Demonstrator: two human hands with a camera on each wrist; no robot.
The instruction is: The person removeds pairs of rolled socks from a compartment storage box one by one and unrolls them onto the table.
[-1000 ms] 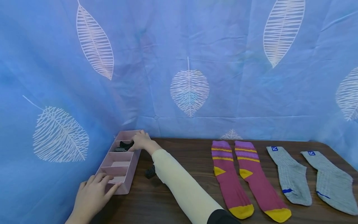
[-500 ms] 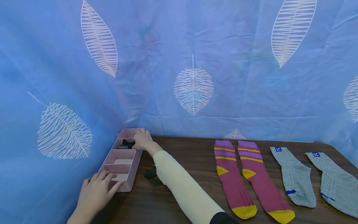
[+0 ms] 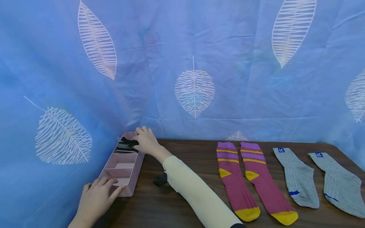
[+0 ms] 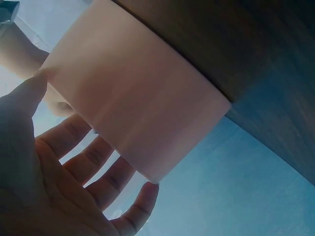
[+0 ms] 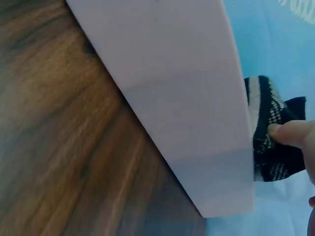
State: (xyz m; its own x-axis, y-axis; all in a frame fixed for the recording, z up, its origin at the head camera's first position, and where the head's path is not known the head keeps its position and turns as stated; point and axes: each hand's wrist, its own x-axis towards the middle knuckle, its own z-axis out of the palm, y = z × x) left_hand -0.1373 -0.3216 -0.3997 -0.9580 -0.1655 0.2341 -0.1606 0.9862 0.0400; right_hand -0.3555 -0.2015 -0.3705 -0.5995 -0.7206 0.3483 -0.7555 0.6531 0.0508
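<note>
On the table [image 3: 198, 155], blue cloth [image 3: 156, 79] at twelve o'clock: your left hand [image 3: 95, 196] grips a box [image 3: 135, 177]; your right hand [image 3: 146, 142], grip unclear; grey socks [image 3: 302, 182], head view only.

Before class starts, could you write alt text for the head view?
A person's right hand touches folded black-and-white fabric toward the far end of a pink divided box; the left hand rests on its near end. On the table to the right lie two maroon socks and two grey socks.
</note>
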